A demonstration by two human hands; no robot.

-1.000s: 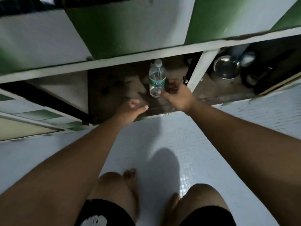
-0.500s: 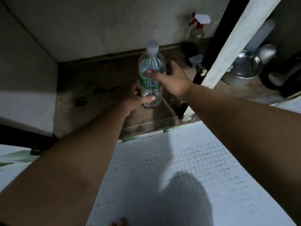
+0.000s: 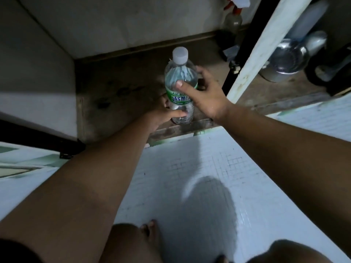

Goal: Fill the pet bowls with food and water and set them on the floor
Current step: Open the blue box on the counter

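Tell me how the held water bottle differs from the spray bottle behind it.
The water bottle has a white screw cap; the spray bottle, a red-and-white trigger head. The water bottle wears a green label; the spray bottle shows none. The left hand and right hand grip the water bottle; the spray bottle stands untouched. Both stand upright.

To the left of the water bottle [image 3: 179, 86] the wooden shelf [image 3: 117, 95] lies open as far as the side wall [image 3: 38, 73], and we have wide room there. To the right the white post [image 3: 266, 40] stands near and narrows the passage. A spray bottle [image 3: 232, 19] occupies the back corner; the metal bowl [image 3: 286, 59] sits beyond the post, in the next compartment.
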